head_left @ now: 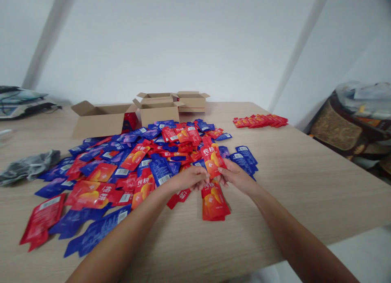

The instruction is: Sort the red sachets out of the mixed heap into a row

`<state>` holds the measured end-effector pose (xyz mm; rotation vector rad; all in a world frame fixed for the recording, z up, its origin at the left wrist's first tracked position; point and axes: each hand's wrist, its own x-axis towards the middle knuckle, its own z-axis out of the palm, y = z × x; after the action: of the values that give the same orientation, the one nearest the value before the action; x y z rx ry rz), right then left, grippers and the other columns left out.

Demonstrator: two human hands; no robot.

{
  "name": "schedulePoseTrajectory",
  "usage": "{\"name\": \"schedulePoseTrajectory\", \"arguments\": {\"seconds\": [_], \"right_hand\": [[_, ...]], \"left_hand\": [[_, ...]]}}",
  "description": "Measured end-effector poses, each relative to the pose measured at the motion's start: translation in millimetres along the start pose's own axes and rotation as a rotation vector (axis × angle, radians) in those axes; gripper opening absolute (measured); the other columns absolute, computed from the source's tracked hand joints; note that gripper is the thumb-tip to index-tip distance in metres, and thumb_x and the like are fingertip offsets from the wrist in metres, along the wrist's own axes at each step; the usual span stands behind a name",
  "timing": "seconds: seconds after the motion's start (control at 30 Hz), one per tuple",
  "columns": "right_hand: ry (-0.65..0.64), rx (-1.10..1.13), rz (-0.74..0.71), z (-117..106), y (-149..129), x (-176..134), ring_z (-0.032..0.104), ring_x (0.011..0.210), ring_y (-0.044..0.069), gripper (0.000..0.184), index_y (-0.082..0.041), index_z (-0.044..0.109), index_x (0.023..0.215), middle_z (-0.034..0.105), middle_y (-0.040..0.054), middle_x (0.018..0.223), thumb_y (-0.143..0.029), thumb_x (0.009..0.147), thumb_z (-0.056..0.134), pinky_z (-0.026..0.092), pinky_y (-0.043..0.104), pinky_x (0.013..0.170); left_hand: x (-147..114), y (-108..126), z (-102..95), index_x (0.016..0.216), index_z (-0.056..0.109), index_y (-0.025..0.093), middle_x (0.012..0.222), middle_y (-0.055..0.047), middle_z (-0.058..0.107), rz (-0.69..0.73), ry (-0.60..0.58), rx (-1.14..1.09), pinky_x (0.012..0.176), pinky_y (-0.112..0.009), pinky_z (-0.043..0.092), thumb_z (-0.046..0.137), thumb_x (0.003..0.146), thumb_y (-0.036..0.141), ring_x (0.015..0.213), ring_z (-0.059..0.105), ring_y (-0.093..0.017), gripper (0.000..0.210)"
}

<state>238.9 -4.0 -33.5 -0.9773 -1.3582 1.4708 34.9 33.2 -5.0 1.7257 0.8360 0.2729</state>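
A red packet with yellow-orange fruit and white print is held up between my two hands. My right hand pinches its lower right edge. My left hand is closed at the lower left corner, fingertips curled and partly hidden. Just below them, a small stack of red packets lies face up on the table. Left of my hands spreads a loose heap of mixed red packets and blue packets, some showing their barcode side.
Open cardboard boxes stand behind the heap. A fanned row of red packets lies at the back right of the table. A grey cloth rests at the left. Beyond the right edge is a patterned chair with bags on it.
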Motion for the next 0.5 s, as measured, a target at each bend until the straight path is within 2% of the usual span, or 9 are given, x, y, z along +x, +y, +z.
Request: {"name": "schedulePoseTrajectory", "arguments": {"seconds": [0.1, 0.17, 0.23, 0.33, 0.4, 0.5], "right_hand": [[0.004, -0.068, 0.072, -18, -6, -3, 0.045, 0.043, 0.006, 0.036, -0.019, 0.046, 0.087, 0.054, -0.0043, 0.059, -0.048, 0.075, 0.062, 0.034, 0.018, 0.038], [-0.007, -0.112, 0.116, -27, -9, -5, 0.035, 0.037, 0.005, 0.034, -0.019, 0.045, 0.084, 0.047, -0.0077, 0.052, -0.048, 0.076, 0.06, 0.028, 0.017, 0.034], [0.014, -0.135, 0.153, -34, -11, -6, 0.025, 0.033, 0.004, 0.033, -0.02, 0.044, 0.084, 0.04, -0.0105, 0.047, -0.049, 0.077, 0.057, 0.022, 0.016, 0.031], [0.069, -0.194, 0.208, -39, -13, -7, 0.022, 0.032, 0.004, 0.033, -0.021, 0.044, 0.084, 0.036, -0.0119, 0.045, -0.051, 0.077, 0.055, 0.018, 0.015, 0.029], [0.078, -0.26, 0.234, -42, -14, -8, 0.021, 0.031, 0.004, 0.034, -0.02, 0.044, 0.083, 0.035, -0.012, 0.045, -0.052, 0.076, 0.055, 0.017, 0.015, 0.029], [0.037, -0.362, 0.26, -47, -13, -9, 0.021, 0.031, 0.004, 0.036, -0.02, 0.044, 0.08, 0.034, -0.0117, 0.043, -0.055, 0.077, 0.052, 0.017, 0.016, 0.03]], "left_hand": [[-11, 2, -30.8, 0.069, 0.055, 0.019, 0.061, -0.001, 0.058, -0.033, 0.265, 0.526, 0.05, -0.023, 0.035, 0.044, 0.082, 0.052, 0.054, 0.053, -0.015, 0.037], [-17, 1, -39.2, 0.074, 0.059, 0.019, 0.073, -0.005, 0.064, -0.097, 0.334, 0.833, 0.057, -0.026, 0.038, 0.05, 0.079, 0.05, 0.067, 0.059, -0.02, 0.032], [-20, -2, -35.1, 0.086, 0.062, 0.018, 0.089, -0.011, 0.067, -0.144, 0.278, 1.027, 0.065, -0.029, 0.042, 0.057, 0.073, 0.05, 0.083, 0.062, -0.026, 0.035], [-20, -5, -17.2, 0.104, 0.06, 0.013, 0.109, -0.02, 0.062, -0.149, 0.241, 1.175, 0.075, -0.035, 0.045, 0.063, 0.067, 0.049, 0.098, 0.059, -0.033, 0.052], [-18, -7, -7.7, 0.11, 0.057, 0.009, 0.111, -0.023, 0.06, -0.139, 0.231, 1.203, 0.077, -0.037, 0.046, 0.063, 0.067, 0.047, 0.099, 0.059, -0.035, 0.058], [-17, -10, -5.5, 0.11, 0.056, 0.007, 0.11, -0.024, 0.06, -0.112, 0.184, 1.175, 0.081, -0.038, 0.045, 0.062, 0.067, 0.049, 0.102, 0.058, -0.035, 0.061]]}}
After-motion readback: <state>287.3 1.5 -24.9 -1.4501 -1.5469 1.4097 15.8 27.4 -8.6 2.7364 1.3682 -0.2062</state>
